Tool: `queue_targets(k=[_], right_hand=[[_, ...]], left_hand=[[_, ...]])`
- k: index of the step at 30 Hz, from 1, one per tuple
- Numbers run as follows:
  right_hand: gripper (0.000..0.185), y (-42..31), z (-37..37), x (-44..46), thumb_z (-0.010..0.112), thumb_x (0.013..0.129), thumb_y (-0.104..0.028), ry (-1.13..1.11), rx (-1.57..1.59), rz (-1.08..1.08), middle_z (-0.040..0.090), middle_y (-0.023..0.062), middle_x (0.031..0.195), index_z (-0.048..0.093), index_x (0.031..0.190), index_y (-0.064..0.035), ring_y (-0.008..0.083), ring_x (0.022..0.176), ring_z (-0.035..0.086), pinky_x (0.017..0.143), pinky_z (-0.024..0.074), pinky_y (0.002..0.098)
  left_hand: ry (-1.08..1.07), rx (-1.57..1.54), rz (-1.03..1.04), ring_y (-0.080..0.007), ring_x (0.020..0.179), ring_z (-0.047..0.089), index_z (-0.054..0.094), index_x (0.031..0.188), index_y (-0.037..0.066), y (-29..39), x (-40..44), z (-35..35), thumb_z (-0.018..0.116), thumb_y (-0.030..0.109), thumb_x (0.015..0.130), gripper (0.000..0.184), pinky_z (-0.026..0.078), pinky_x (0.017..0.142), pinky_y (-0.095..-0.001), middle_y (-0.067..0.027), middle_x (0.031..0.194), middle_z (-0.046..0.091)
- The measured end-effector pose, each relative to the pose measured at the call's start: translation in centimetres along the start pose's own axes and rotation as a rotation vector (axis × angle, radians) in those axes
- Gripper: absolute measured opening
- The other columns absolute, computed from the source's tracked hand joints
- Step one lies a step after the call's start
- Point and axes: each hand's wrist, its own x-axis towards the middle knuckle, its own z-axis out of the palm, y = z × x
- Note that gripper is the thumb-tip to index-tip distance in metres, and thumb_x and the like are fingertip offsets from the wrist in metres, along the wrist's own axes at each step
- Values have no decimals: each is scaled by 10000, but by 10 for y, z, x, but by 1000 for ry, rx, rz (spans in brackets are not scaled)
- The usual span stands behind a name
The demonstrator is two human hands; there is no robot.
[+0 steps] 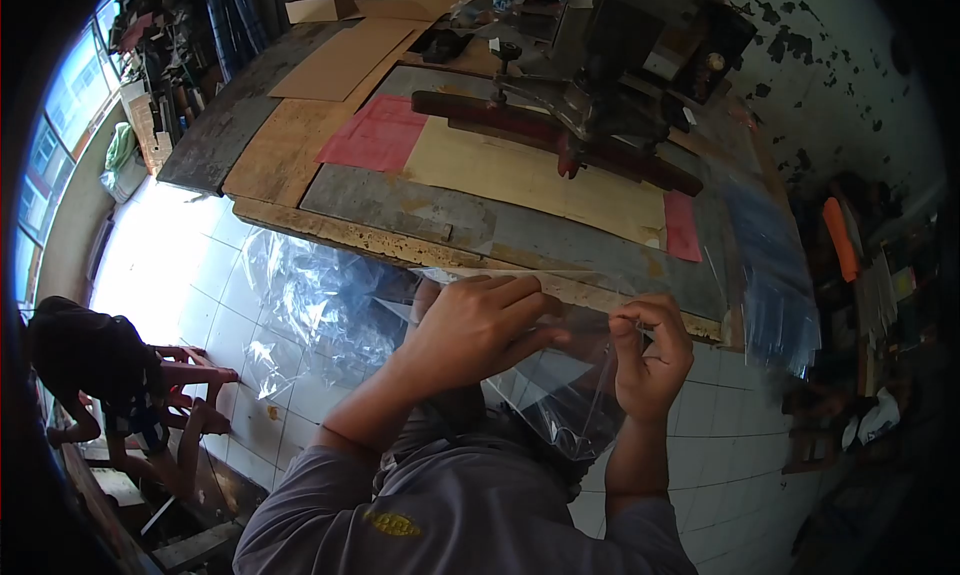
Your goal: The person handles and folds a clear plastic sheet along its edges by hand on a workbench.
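A clear plastic sheet or bag (pixel 565 400) hangs between my hands at the table's front edge, its lower part over my lap. My left hand (pixel 485 325) lies across its upper left part, fingers bent and pointing right, the plastic between fingers and thumb. On the right, my right hand (pixel 650 355) pinches the sheet's upper right corner between thumb and curled fingers. Beyond the hands, a dark press-like machine with a long red bar (pixel 550 135) stands over a cream sheet (pixel 520 180) with pink pieces (pixel 370 135) at its ends.
Crumpled clear plastic (pixel 335 305) lies at the left below the table's wooden edge (pixel 330 233). Stacked clear sheets (pixel 770 275) hang over the right edge. Cardboard (pixel 345 60) lies at the back left. Another person (pixel 100 375) sits low at the far left.
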Motion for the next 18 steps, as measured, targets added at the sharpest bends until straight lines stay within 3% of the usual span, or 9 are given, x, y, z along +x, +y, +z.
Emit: queue_targets(k=[6,11,18], right_hand=[[121,6,-1,2,737,944,-130,6,-67,-13,671,61,862,677,893,-38,218,837,613,787,476,339],[92,12,-2,-1,702,956,-101,35,-109,-17,669,67,872,667,899,-37,225,845,614,790,483,341],[124,50,-1,8,563,1059,-121,296,259,13,672,109,915,585,1044,-1,207,897,664,876,526,371]], left_hand=[[71,69,54,-220,745,700,686,914,109,-9,-1,11,792,201,853,153,531,688,-357,-14,831,706],[133,93,72,-197,694,685,654,855,121,-7,1,16,820,216,828,193,506,633,-326,6,796,695],[185,403,184,-141,633,629,608,762,150,-18,22,-5,856,293,783,287,438,571,-307,45,742,639]])
